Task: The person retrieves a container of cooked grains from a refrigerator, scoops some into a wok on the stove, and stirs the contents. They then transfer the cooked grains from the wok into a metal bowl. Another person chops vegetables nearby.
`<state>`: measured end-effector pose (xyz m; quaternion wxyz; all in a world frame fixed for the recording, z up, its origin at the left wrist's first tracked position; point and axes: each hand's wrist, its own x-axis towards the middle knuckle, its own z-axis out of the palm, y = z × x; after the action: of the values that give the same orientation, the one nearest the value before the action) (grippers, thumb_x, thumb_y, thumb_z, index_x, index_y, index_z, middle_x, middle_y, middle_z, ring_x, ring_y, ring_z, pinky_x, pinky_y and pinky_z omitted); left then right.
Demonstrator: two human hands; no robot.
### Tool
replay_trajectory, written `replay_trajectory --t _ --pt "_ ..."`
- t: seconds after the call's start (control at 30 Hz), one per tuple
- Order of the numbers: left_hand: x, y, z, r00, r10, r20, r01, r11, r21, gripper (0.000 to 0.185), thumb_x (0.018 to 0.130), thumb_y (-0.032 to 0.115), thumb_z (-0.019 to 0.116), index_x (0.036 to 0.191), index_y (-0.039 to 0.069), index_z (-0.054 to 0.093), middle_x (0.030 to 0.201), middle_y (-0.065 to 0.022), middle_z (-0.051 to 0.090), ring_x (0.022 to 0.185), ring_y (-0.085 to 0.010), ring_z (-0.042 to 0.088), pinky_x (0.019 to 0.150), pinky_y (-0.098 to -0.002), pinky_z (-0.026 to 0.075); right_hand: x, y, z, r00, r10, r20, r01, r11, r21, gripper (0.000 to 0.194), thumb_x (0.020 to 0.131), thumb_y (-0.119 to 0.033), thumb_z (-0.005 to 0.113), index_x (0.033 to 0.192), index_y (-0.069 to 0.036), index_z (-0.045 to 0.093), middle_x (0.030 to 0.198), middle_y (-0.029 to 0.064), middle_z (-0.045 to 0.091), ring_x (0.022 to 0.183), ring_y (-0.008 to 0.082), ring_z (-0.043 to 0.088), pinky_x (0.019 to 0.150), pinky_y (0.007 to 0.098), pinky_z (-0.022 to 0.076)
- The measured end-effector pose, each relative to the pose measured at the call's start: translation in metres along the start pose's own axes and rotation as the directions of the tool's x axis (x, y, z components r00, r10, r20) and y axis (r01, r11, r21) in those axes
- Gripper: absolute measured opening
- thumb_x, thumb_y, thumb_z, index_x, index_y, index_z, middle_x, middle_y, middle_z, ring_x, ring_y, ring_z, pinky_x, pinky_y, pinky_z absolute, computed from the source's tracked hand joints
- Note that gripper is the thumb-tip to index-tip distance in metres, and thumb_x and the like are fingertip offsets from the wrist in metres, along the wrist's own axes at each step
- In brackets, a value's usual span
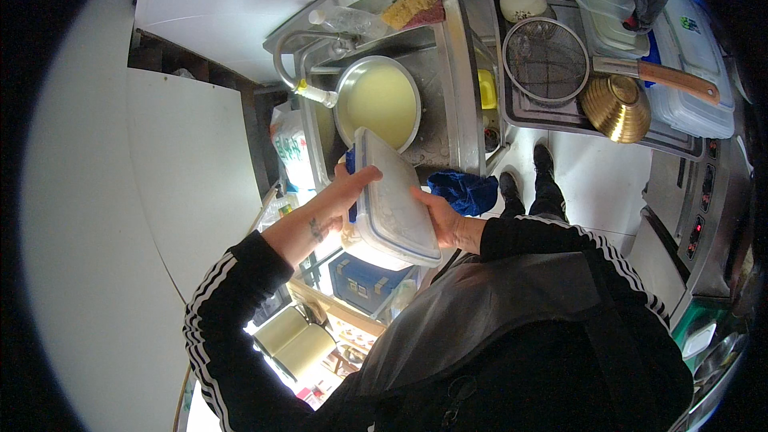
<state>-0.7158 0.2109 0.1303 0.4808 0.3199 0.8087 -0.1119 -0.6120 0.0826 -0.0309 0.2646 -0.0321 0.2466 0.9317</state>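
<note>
Both hands hold a translucent plastic food box (397, 204) by its two long sides, in front of my body. Its lid is on, with a blue seal line and a blue clip along the left side. My left hand (354, 187) grips the clip side, thumb over the lid's edge. Against the opposite side presses my right hand (443, 216), its lower fingers hidden. The box is tilted, and its far end overlaps the rim of a steel bowl (379, 96) of pale yellowish liquid. That bowl stands in a stainless-steel sink (444, 123).
A faucet (315, 96) hangs beside the bowl. Sponges (414, 9) and a plastic bottle (354, 21) lie behind the sink; a blue cloth (462, 192) is at its near corner. On the right, a tray (540, 114) bears a mesh strainer (546, 60), a gold-coloured bowl (618, 108) and plastic boxes (690, 72).
</note>
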Motion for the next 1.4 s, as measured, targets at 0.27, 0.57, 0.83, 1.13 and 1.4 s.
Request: replay_trajectory --t 0.27,0.57,0.83,1.13,1.4 --pt "-0.007 0.004 0.002 1.000 -0.018 -0.005 0.018 0.999 0.029 0.090 0.087 0.032 0.068 0.147 -0.002 0.011 0.133 -0.0294 0.041 0.118 -0.0394 0.055 0.091 -0.0470 0.055 0.002 0.001 -0.004 1.000 0.002 -0.012 -0.002 1.000 0.005 0.067 0.097 -0.055 0.050 0.141 -0.005 0.050 0.138 0.0174 0.057 0.127 0.0318 0.056 0.113 0.0469 0.0391" --pt "-0.006 0.003 0.004 1.000 -0.025 -0.010 0.025 1.000 0.000 0.089 0.087 0.032 0.068 0.147 -0.002 0.012 0.133 -0.0301 0.041 0.115 -0.0404 0.057 0.089 -0.0482 0.057 0.001 0.003 -0.002 0.999 -0.015 -0.043 0.013 0.999 -0.037 0.066 0.098 -0.057 0.048 0.141 -0.006 0.050 0.138 0.0176 0.056 0.128 0.0318 0.055 0.112 0.0475 0.0396" --pt "-0.011 0.005 0.006 1.000 -0.012 -0.020 0.011 1.000 -0.015 0.087 0.087 0.032 0.069 0.146 -0.003 0.015 0.129 -0.0298 0.044 0.114 -0.0405 0.058 0.087 -0.0480 0.058 0.000 0.002 -0.001 0.998 -0.005 -0.066 0.003 0.999 -0.041 0.065 0.099 -0.055 0.047 0.141 -0.006 0.050 0.137 0.0187 0.057 0.127 0.0319 0.055 0.112 0.0472 0.0401" --pt "-0.011 0.006 0.004 1.000 -0.008 0.016 0.009 1.000 -0.014 0.087 0.087 0.033 0.069 0.145 -0.004 0.014 0.129 -0.0297 0.043 0.113 -0.0394 0.058 0.085 -0.0471 0.058 0.003 0.002 -0.001 0.999 -0.011 -0.039 0.010 0.999 -0.031 0.065 0.098 -0.055 0.048 0.141 -0.005 0.050 0.137 0.0184 0.056 0.127 0.0317 0.055 0.112 0.0476 0.0397" --pt "-0.007 0.004 0.002 1.000 0.003 -0.006 -0.003 1.000 0.017 0.087 0.087 0.033 0.068 0.143 -0.006 0.015 0.127 -0.0284 0.045 0.112 -0.0375 0.059 0.086 -0.0452 0.058 0.002 0.002 0.001 1.000 -0.008 -0.015 0.008 1.000 -0.027 0.067 0.097 -0.057 0.049 0.142 -0.007 0.050 0.139 0.0173 0.056 0.128 0.0321 0.054 0.113 0.0478 0.0381"
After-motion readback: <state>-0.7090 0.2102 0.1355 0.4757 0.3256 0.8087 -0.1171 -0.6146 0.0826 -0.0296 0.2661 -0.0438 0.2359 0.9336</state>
